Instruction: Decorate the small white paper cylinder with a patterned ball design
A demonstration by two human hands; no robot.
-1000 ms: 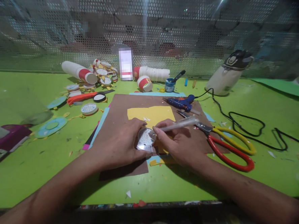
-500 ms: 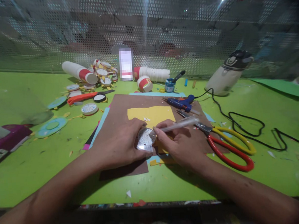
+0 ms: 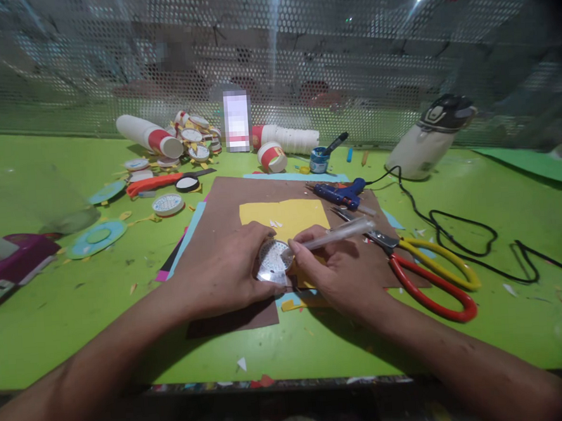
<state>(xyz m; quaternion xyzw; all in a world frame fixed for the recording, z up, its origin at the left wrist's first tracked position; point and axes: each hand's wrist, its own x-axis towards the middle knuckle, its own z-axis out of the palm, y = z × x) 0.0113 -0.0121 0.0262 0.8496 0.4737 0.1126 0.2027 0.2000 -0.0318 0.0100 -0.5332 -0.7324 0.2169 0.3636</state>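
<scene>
A round white disc with dark printed marks [image 3: 271, 262] lies at the centre, between my two hands. My left hand [image 3: 230, 264] is closed round its left side, thumb at the near edge and fingers at the far edge. In my right hand [image 3: 329, 258] a translucent white pen [image 3: 342, 233] is pinched, its tip at the disc's right part. Under the hands are a yellow sheet [image 3: 285, 213] and a brown sheet [image 3: 223, 198].
Scissors with red and yellow handles [image 3: 428, 281] and a blue glue gun [image 3: 340, 194] lie to the right. Farther back stand a bottle [image 3: 417, 148] and a blue jar [image 3: 319, 160]. Paper cups [image 3: 288, 138], a phone [image 3: 237, 121] and an orange cutter [image 3: 153, 182] are behind and left.
</scene>
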